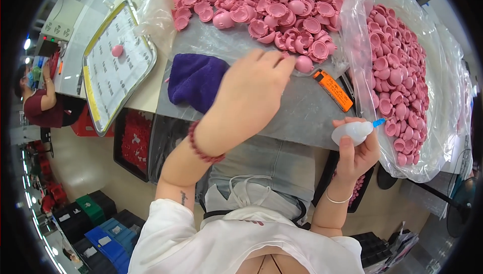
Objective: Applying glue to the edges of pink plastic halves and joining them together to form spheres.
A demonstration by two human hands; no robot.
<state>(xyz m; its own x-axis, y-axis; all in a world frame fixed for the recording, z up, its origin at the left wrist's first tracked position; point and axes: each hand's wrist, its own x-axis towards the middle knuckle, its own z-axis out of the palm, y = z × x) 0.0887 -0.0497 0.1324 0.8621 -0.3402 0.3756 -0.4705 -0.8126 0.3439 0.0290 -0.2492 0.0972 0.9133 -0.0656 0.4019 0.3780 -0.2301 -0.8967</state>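
Observation:
My left hand (254,90) reaches over the grey work surface to the near edge of a heap of pink plastic shells (276,10). Its fingers are bent downward and together, and the hand hides what they hold, if anything. Just right of the fingertips lies a rounded pink piece (304,64). In my right hand (359,153), near the table's front edge, is a small white squeeze bottle (349,134), tilted with its blue tip (379,122) pointing right. A purple cloth (193,80) lies crumpled left of my left hand.
An orange box cutter (333,90) lies right of the heap. Beyond it, a clear plastic bag (437,138) holds more pink pieces (397,83). At the left, a framed sheet (118,68) bears one pink piece (117,51). A person (43,95) sits farther left.

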